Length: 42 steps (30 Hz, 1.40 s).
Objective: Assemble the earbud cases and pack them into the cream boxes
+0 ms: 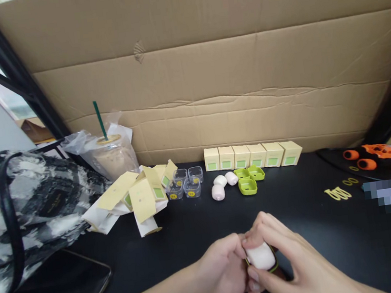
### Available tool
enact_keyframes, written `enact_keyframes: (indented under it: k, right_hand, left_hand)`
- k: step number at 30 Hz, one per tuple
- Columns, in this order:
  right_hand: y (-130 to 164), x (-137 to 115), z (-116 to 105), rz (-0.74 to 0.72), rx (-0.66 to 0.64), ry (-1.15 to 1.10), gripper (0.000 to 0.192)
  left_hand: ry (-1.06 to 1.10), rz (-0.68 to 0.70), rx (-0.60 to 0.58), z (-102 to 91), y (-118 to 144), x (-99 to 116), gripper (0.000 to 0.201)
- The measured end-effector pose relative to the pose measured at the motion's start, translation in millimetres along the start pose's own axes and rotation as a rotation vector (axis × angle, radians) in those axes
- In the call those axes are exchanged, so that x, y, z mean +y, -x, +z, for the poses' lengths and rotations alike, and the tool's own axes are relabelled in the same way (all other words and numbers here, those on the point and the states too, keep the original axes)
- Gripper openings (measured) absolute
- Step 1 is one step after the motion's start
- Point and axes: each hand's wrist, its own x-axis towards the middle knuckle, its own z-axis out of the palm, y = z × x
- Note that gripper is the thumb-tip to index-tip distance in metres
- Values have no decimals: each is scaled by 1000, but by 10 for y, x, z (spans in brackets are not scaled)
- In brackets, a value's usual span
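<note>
My left hand and my right hand meet low in the middle, both gripping one small white rounded case with a green cover edge around it. Farther back on the black table lie three more white cases and three green covers. Behind them a row of several small cream boxes with green labels stands against the cardboard wall. Left of the cases sit clear plastic containers with yellow smiley stickers.
A pile of flattened cream boxes and paper lies at the left, with an iced drink in a plastic bag behind. A black-and-white bag and a phone fill the left. An orange and black tool is at the right.
</note>
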Motion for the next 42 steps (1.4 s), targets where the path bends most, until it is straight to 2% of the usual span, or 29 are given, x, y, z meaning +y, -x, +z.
enact_keyframes:
  k: [9, 19, 32, 42]
  right_hand:
    - [4, 12, -18, 43, -47, -74, 19]
    - [2, 42, -31, 55, -89, -152, 20]
    - [-14, 34, -65, 44, -114, -120, 23]
    - [-13, 55, -47, 44, -82, -113, 20]
  left_hand:
    - [-47, 6, 9, 22, -5, -5, 11]
    - [-71, -5, -26, -11, -5, -6, 17]
    - [-85, -5, 23, -1, -13, -19, 21]
    - [-83, -45, -10, -21, 18, -1, 23]
